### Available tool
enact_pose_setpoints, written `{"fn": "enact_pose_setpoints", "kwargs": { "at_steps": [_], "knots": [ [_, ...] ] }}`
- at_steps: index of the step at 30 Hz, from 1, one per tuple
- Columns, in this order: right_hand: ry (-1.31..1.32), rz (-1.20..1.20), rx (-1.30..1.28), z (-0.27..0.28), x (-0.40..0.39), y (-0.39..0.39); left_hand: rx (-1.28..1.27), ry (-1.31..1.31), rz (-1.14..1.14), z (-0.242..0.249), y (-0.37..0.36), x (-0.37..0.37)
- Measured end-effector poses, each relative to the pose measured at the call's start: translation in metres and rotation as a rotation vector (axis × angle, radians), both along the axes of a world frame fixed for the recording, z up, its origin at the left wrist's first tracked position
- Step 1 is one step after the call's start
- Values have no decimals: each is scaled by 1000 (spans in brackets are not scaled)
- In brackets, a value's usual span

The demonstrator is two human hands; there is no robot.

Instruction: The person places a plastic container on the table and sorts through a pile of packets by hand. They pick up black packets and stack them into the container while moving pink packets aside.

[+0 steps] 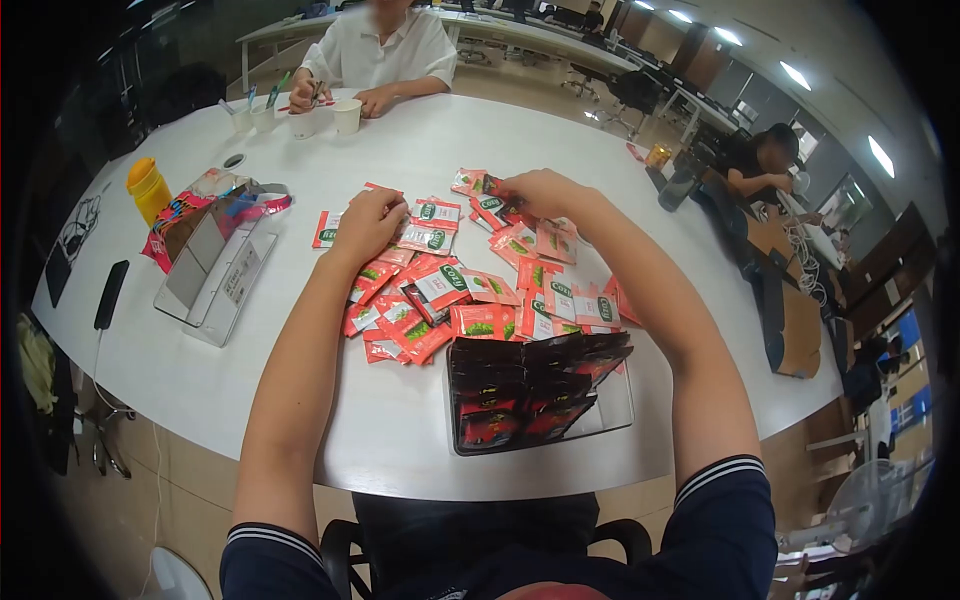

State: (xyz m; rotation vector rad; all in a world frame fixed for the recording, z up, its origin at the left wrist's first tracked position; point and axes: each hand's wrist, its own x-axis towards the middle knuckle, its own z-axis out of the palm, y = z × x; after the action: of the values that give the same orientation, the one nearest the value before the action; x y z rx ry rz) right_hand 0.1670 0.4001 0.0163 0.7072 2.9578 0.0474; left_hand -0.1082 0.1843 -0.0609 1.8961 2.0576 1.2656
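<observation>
Red and white "Cozy" sachets [440, 283] lie in a loose, overlapping heap on the white table. At the heap's far left side is my left hand [372, 222], its fingers curled down among the sachets; a red one peeks out just beyond the fingertips, and what they grip is hidden. My right hand [540, 192] reaches the far right side, fingers bent and closed on a dark-and-red sachet [513, 213] partly covered by the hand. Close to my body stands a clear holder [600, 412] with upright black sachets [520, 390] packed in rows.
On the left are a divided white box [215, 270], a yellow-lidded bottle [148, 190] and a black phone [112, 293] on a cable. Across the table sits a person in white [385, 50] beside paper cups [347, 115]. Cardboard [785, 310] and a dark bottle [678, 185] line the right edge.
</observation>
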Motion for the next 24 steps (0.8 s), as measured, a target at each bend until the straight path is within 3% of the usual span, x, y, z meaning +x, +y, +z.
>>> {"fn": "enact_pose_setpoints", "kwargs": {
  "at_steps": [6,9,12,16,18,20,24],
  "knots": [
    [11,22,-17,31,13,2,-34,-118,-34,0,2,0],
    [186,79,-65,56,33,10,-26,-169,-37,-8,7,-7],
    [299,128,55,98,63,-17,-1,-147,-22,-6,5,-6],
    [501,18,329,160,116,-79,27,-183,-41,-17,13,-14],
    [647,-7,299,180,148,-118,-8,-207,-53,-4,3,-4],
    [776,-184,-54,193,178,-161,-32,-245,-92,-6,5,-6],
    [735,-199,-266,189,215,-237,-38,-221,-94,-8,7,-8]
  ]
}}
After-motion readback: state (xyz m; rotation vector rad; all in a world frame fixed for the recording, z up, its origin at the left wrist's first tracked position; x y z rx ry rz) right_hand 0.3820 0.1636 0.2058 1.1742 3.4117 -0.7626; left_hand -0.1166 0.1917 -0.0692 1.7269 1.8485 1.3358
